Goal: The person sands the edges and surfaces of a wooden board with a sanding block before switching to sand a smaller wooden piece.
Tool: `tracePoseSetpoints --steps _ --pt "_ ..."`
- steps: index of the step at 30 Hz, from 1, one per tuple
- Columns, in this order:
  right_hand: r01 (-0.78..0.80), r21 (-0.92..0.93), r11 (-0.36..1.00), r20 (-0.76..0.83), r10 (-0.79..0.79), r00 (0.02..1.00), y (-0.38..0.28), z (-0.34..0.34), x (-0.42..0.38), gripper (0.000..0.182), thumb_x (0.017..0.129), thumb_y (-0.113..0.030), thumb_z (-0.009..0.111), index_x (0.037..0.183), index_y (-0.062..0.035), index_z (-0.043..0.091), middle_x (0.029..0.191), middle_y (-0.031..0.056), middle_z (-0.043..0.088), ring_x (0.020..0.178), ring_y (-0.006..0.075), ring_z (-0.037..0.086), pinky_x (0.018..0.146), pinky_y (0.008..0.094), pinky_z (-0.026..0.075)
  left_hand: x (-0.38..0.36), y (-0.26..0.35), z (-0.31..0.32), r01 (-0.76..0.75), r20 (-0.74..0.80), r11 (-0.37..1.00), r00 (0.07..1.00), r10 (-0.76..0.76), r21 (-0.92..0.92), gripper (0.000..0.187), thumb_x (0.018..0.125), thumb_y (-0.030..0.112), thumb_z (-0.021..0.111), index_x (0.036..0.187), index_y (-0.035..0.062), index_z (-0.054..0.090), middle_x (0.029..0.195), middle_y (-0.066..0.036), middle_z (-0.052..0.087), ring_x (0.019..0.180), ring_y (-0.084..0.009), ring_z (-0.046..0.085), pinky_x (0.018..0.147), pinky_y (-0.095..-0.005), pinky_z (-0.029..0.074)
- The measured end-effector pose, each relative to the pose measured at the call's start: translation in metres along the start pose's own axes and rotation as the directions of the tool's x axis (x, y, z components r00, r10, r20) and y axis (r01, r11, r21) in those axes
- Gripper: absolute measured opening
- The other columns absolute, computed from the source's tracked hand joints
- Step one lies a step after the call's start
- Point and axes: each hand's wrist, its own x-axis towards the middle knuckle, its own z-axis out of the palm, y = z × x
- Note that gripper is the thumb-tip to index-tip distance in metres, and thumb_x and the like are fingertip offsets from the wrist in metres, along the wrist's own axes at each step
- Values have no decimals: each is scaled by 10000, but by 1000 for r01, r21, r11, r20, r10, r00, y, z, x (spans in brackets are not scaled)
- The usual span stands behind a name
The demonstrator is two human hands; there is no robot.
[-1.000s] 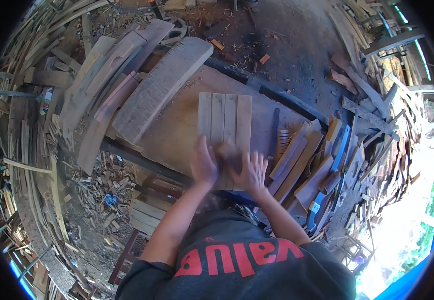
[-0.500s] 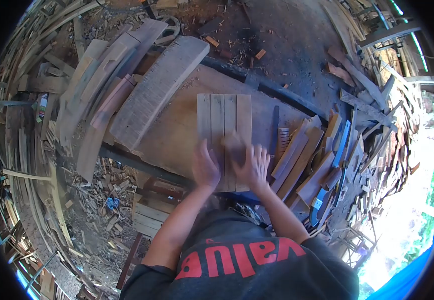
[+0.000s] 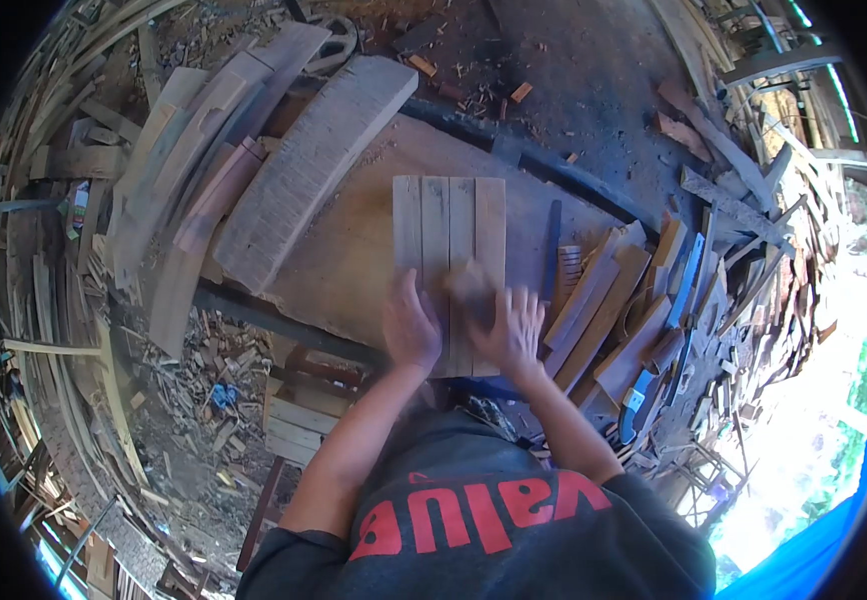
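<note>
A panel of several narrow wooden slats [image 3: 436, 225] lies side by side on a wide board on the bench. My left hand [image 3: 413, 325] rests at the panel's left edge, its thumb raised and its other fingers partly hidden. Near the right edge is my right hand [image 3: 514, 330], fingers spread, beside a small brown block [image 3: 473, 295] that is blurred. The block sits over the slats between my hands and touches the right hand's thumb side; the exact grip is hard to make out.
A thick grey plank [image 3: 314, 165] lies on the bench's left, beside stacked boards [image 3: 189, 160]. To the right are wooden strips [image 3: 604, 300] and a saw with a blue handle [image 3: 635, 405]. A slatted wooden box [image 3: 299, 425] stands below left. Wood scraps cover the ground.
The view has shifted slightly, so the bench and panel appear a little higher. My hands keep nearly the same places, with the block still between them.
</note>
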Motion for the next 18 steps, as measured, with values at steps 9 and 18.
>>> tracePoseSetpoints --steps 9,18 --pt "-163 69 984 -81 168 982 -2 2 62 614 771 -427 763 1204 -33 575 1063 189 553 1023 361 536 812 486 401 -4 -3 3 -12 -12 1000 1000 12 -9 440 1016 187 478 1443 132 386 1240 -240 514 1084 -431 558 887 -507 482" --pt "-197 114 974 -76 206 976 -6 10 105 631 794 -416 755 1222 -7 536 1095 189 556 1025 374 544 838 510 417 1 1 6 -21 -37 995 999 25 102 424 1021 192 469 1435 130 400 1201 -234 512 1026 -428 570 859 -515 482"
